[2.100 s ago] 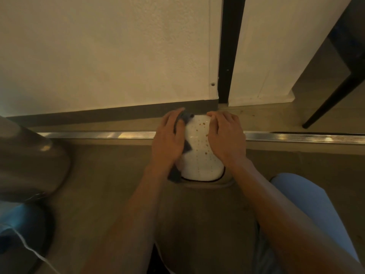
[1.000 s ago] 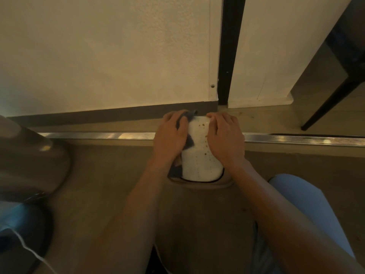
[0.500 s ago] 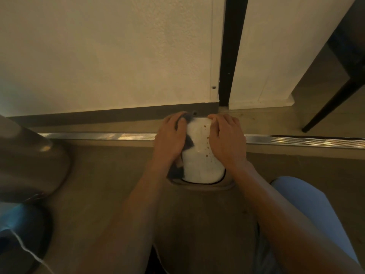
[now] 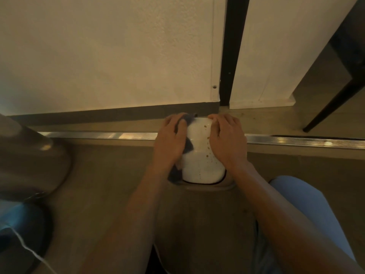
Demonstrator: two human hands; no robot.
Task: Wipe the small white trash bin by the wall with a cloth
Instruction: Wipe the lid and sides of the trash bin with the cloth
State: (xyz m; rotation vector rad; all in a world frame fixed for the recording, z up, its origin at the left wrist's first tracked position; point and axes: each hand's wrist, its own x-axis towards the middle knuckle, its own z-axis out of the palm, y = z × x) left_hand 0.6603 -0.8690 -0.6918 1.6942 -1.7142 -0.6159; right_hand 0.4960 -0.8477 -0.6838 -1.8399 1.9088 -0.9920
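The small white trash bin (image 4: 199, 161) stands on the floor near the wall, its lid speckled with brown spots. My left hand (image 4: 170, 141) presses a dark blue-grey cloth (image 4: 189, 145) against the bin's left side; cloth ends show above the fingers and below the wrist. My right hand (image 4: 227, 141) lies flat on the bin's right side, fingers curled over the far edge. Both hands hide the bin's flanks.
A metal floor track (image 4: 98, 136) runs left to right under the hands. The cream wall (image 4: 108, 52) and dark baseboard lie just behind the bin. A dark chair leg (image 4: 331, 107) slants at the right. A rounded grey object (image 4: 29, 159) sits at the left.
Both hands have closed in on the bin's lid, leaving less white showing between them. The cloth under my left hand has shifted a little along the left side.
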